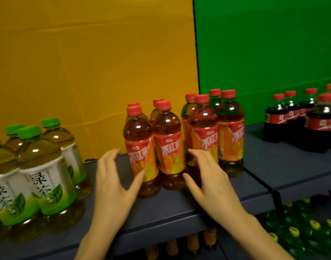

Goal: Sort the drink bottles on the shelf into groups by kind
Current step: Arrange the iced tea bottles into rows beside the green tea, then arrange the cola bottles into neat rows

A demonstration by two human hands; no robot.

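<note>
**Hands bracket the red tea**

The red tea bottles (168, 145) stand mid-shelf (170, 209) in two tight clusters. The left hand (114, 182), fingers spread and straight, touches the front-left bottle with its thumb. The right hand (209, 177), also spread, lies against the right cluster. Neither grips.

A low, uneven squeeze could tip these tall bottles into each other, or nudge one off the front edge.

Their labels read 冰红茶. The green tea (42, 166) at left reads 绿茶. The cola (320, 124) labels are too blurred to read.
</note>
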